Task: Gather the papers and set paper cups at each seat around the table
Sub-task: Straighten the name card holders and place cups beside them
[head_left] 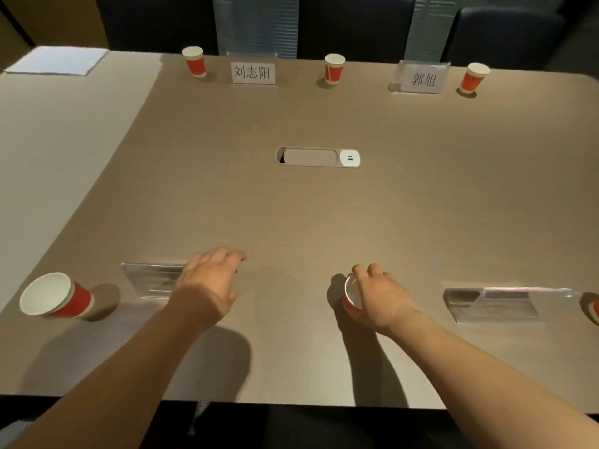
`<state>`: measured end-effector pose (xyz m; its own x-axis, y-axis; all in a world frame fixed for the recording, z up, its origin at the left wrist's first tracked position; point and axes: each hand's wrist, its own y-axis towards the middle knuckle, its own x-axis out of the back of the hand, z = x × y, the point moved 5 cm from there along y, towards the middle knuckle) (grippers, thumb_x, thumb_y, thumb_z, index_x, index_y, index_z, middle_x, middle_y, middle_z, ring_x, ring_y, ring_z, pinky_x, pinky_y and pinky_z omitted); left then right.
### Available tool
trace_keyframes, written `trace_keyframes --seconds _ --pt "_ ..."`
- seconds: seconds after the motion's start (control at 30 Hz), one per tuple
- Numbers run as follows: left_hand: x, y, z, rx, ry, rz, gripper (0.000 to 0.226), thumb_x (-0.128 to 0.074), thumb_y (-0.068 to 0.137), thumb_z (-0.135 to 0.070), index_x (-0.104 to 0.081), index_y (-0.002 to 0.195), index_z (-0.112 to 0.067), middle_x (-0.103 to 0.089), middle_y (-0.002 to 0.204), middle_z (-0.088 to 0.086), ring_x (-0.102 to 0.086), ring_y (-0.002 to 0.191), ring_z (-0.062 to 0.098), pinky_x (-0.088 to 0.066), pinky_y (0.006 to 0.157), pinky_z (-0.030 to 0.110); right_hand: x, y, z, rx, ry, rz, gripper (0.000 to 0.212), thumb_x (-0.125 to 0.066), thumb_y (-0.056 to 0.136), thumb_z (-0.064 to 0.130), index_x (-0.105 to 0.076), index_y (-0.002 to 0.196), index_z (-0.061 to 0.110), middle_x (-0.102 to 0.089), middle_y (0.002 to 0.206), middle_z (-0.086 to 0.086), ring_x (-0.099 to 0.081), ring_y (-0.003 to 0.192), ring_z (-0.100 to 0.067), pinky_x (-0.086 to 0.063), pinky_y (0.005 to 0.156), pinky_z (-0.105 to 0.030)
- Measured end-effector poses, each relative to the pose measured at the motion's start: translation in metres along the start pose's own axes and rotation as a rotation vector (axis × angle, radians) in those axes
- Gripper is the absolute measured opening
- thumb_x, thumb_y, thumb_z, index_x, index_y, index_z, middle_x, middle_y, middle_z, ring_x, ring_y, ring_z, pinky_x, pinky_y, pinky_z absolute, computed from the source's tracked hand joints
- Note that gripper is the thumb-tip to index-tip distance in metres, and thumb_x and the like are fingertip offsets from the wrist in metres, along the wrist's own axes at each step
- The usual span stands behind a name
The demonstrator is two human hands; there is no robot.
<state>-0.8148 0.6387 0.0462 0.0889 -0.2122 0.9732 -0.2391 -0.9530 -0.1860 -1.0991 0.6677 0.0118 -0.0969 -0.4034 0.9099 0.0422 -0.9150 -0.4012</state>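
My right hand (381, 299) grips a red paper cup (351, 294) from its right side, on the table near the front edge. My left hand (207, 283) hovers open, palm down, over the right end of a clear name stand (149, 280). Another red cup (56, 298) stands at the near left. Part of a cup (593, 307) shows at the right edge. Three red cups (194, 61) (334, 69) (474, 78) stand along the far side. A white stack of papers (56, 61) lies at the far left corner.
Two name cards (253, 72) (421, 80) stand on the far side, and a clear name stand (499, 304) sits at the near right. A cable hatch (317, 157) is set into the table's middle. Dark chairs (356, 24) line the far edge.
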Motion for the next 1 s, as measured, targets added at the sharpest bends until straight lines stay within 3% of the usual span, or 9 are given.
trace_keyframes --seconds 0.1,0.23,0.37,0.53,0.6,0.73,0.87,1.0 --pt "-0.007 0.012 0.023 0.060 0.073 0.063 0.072 -0.071 0.081 -0.028 -0.036 0.144 -0.028 -0.045 0.147 -0.003 -0.040 0.138 0.019 -0.022 0.116 0.036 0.001 -0.003 0.005 0.026 -0.127 0.041 0.093 -0.076 0.072 0.040 -0.020 0.145 0.028 -0.034 0.143 -0.007 -0.045 0.125 -0.033 -0.048 0.095 -0.044" --pt "-0.020 0.021 0.055 0.109 0.126 0.156 0.069 -0.066 0.083 -0.024 -0.035 0.144 -0.028 -0.047 0.148 -0.002 -0.041 0.139 0.019 -0.018 0.119 0.041 -0.003 -0.003 0.012 0.044 -0.097 0.056 0.071 -0.068 0.078 0.014 -0.032 0.138 0.029 -0.038 0.136 -0.006 -0.046 0.119 -0.031 -0.051 0.088 -0.040" --pt "-0.031 0.023 0.067 0.078 0.169 0.149 0.046 -0.060 0.082 -0.020 -0.048 0.126 -0.027 -0.060 0.126 -0.001 -0.055 0.120 0.022 -0.036 0.103 0.037 0.003 0.006 0.010 -0.071 0.022 0.049 0.063 -0.072 0.080 0.023 -0.038 0.133 0.023 -0.045 0.127 -0.009 -0.050 0.113 -0.034 -0.050 0.085 -0.039" --pt "-0.035 0.021 0.064 0.070 0.175 0.071 0.037 -0.061 0.082 -0.013 -0.052 0.115 -0.026 -0.061 0.117 0.000 -0.056 0.112 0.024 -0.038 0.090 0.037 0.002 0.009 0.009 -0.140 0.055 0.063 0.068 -0.074 0.078 0.025 -0.037 0.135 0.021 -0.046 0.128 -0.010 -0.051 0.114 -0.035 -0.052 0.088 -0.042" --pt "-0.034 0.020 0.063 0.063 0.175 0.063 0.036 -0.061 0.084 -0.012 -0.051 0.115 -0.026 -0.061 0.117 0.001 -0.056 0.111 0.025 -0.038 0.089 0.037 0.002 0.007 0.011 -0.157 0.018 0.068 0.081 -0.076 0.076 0.029 -0.030 0.142 0.022 -0.043 0.136 -0.010 -0.047 0.120 -0.034 -0.050 0.094 -0.043" --pt "-0.033 0.018 0.063 0.035 0.159 0.067 0.039 -0.059 0.085 -0.009 -0.050 0.119 -0.027 -0.059 0.119 0.000 -0.054 0.113 0.024 -0.037 0.090 0.037 0.015 0.006 0.026 -0.112 -0.028 0.014 0.113 -0.081 0.066 0.049 -0.011 0.153 0.028 -0.027 0.155 -0.006 -0.029 0.141 -0.033 -0.035 0.111 -0.047" --pt "-0.032 0.016 0.064 -0.008 0.133 0.091 0.048 -0.062 0.083 -0.010 -0.047 0.126 -0.026 -0.057 0.125 0.001 -0.051 0.118 0.024 -0.035 0.094 0.037 0.042 0.007 0.076 0.048 -0.035 -0.089 0.107 -0.077 0.070 0.053 -0.015 0.153 0.026 -0.027 0.156 -0.005 -0.026 0.143 -0.031 -0.032 0.114 -0.045" --pt "-0.013 0.006 0.069 -0.042 -0.018 0.080 0.075 -0.069 0.083 -0.037 -0.031 0.147 -0.025 -0.046 0.146 -0.001 -0.039 0.137 0.021 -0.025 0.112 0.037 0.055 0.008 0.155 0.193 -0.030 -0.132 0.088 -0.069 0.080 0.052 -0.025 0.151 0.024 -0.034 0.153 -0.004 -0.033 0.140 -0.029 -0.031 0.114 -0.044"
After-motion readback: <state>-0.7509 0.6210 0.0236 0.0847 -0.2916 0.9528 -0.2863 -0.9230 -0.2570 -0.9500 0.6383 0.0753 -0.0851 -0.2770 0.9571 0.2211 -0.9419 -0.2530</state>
